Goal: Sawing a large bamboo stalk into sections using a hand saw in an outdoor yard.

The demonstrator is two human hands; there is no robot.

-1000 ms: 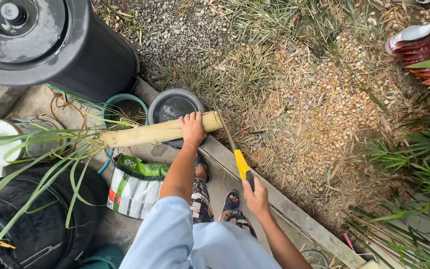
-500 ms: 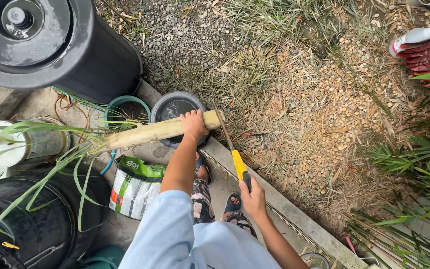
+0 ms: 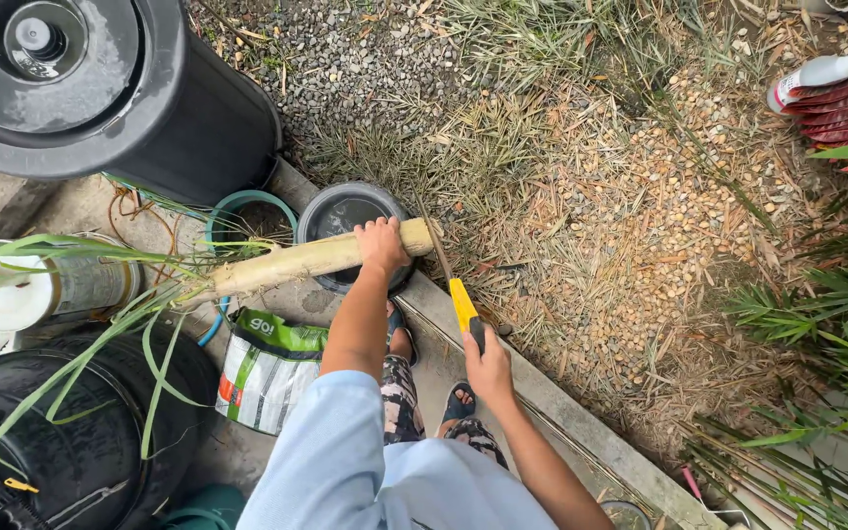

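I note the left hand (image 3: 382, 243) wrapped tight round a pale cane stalk (image 3: 311, 260) held level over a grey bucket (image 3: 345, 213), the right hand (image 3: 488, 365) clenched on a yellow-handled knife (image 3: 460, 302), blade just beside the stalk's cut end.

A loose, pale blue short-sleeved top (image 3: 345, 461) is worn, with both forearms left bare. Patterned trousers (image 3: 402, 397) in dark and light tones are seen below it, and dark open sandals (image 3: 458, 402) are worn on the feet.

Pale yellow-green stalk (image 3: 306, 260), yellow-and-black knife handle (image 3: 465, 312), black barrel (image 3: 120, 98).
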